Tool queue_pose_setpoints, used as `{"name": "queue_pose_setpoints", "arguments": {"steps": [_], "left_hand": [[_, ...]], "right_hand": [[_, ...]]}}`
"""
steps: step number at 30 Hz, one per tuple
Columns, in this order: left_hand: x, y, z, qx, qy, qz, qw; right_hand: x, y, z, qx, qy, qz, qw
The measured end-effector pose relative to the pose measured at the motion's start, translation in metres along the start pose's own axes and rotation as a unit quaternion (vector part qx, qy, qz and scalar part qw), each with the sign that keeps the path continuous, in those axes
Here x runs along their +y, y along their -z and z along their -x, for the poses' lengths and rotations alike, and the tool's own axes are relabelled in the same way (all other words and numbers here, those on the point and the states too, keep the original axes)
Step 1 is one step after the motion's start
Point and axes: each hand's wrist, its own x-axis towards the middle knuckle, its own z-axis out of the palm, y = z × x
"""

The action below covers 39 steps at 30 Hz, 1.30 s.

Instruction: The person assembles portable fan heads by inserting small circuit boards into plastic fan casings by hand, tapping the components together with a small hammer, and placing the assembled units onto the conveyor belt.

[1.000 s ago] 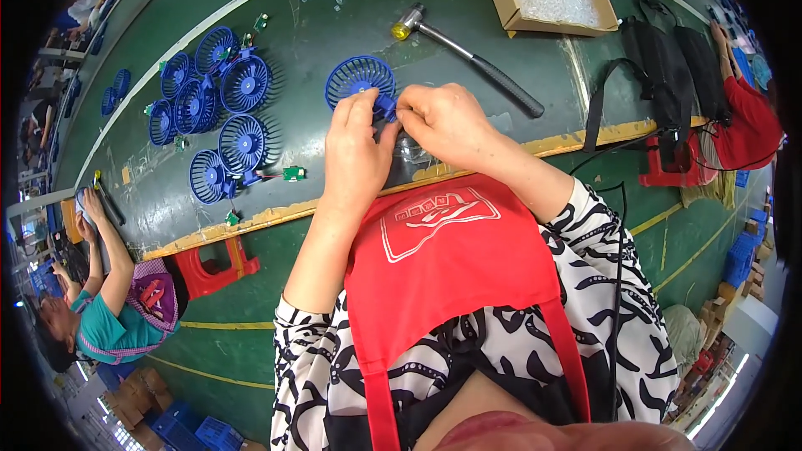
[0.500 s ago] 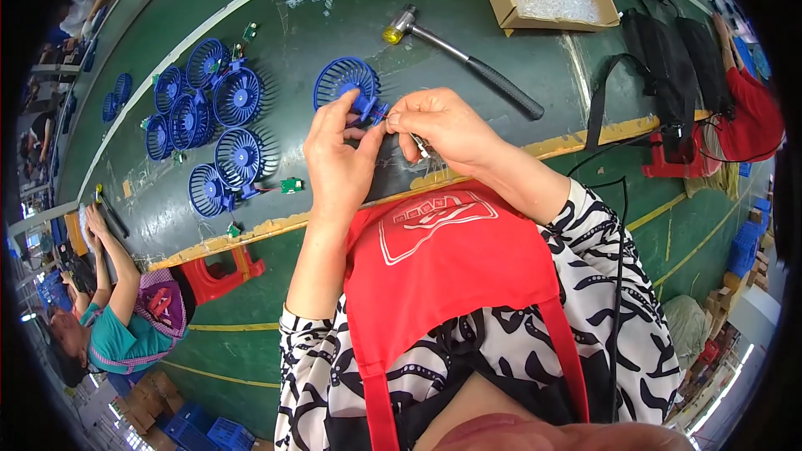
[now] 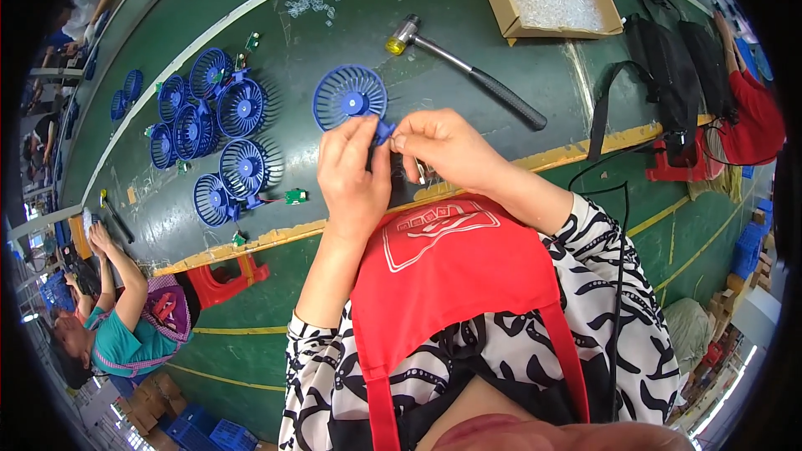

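Note:
My left hand (image 3: 354, 169) is closed around the neck of a blue plastic fan (image 3: 341, 103), thumb and fingers pinching below its round slatted cage. The cage faces up toward me, over the green bench top. My right hand (image 3: 447, 146) is closed in a pinch at the end of the fan's stem, close against the left fingertips. What its fingertips hold is too small and hidden to make out. A small metallic and pale part (image 3: 422, 172) shows under the right palm.
Several blue fans (image 3: 241, 107) with small green circuit boards (image 3: 296, 196) lie to the left. Beyond my hands rests a hammer (image 3: 472, 73). A cardboard box (image 3: 558, 32) of clear plastic pieces and a black bag (image 3: 668, 67) stand farther right. Co-workers sit at both sides.
The fan's cage has turned more face-on to me. My left hand has shifted slightly right and nearer, its fingers now lower on the fan's neck. My right hand still pinches at the stem.

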Motion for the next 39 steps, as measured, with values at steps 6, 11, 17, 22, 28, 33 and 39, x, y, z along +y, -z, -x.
{"name": "queue_pose_setpoints", "arguments": {"steps": [6, 11, 17, 22, 28, 33, 39], "left_hand": [[0.005, 0.011, -0.005, 0.037, -0.110, -0.016, 0.993], [0.007, 0.014, -0.012, 0.033, -0.107, 0.012, 0.994], [-0.006, 0.015, -0.008, -0.051, -0.053, -0.018, 0.997], [0.007, 0.025, -0.021, -0.061, -0.107, -0.034, 0.992], [0.017, 0.022, -0.019, -0.069, 0.061, 0.186, 0.978], [0.009, 0.015, -0.013, -0.096, 0.199, 0.305, 0.926], [0.003, 0.012, -0.010, -0.126, 0.267, 0.384, 0.875]], "right_hand": [[0.004, 0.001, 0.009, -0.030, 0.045, 0.104, 0.993], [0.001, -0.001, 0.013, -0.003, 0.114, 0.119, 0.986], [-0.005, 0.001, 0.010, 0.001, 0.117, 0.182, 0.976], [-0.017, -0.001, 0.016, 0.035, 0.201, 0.235, 0.950], [-0.029, 0.004, 0.020, 0.068, 0.319, 0.370, 0.870], [-0.033, 0.007, 0.019, 0.065, 0.322, 0.411, 0.850], [-0.033, 0.014, 0.018, 0.023, 0.306, 0.450, 0.839]]}}
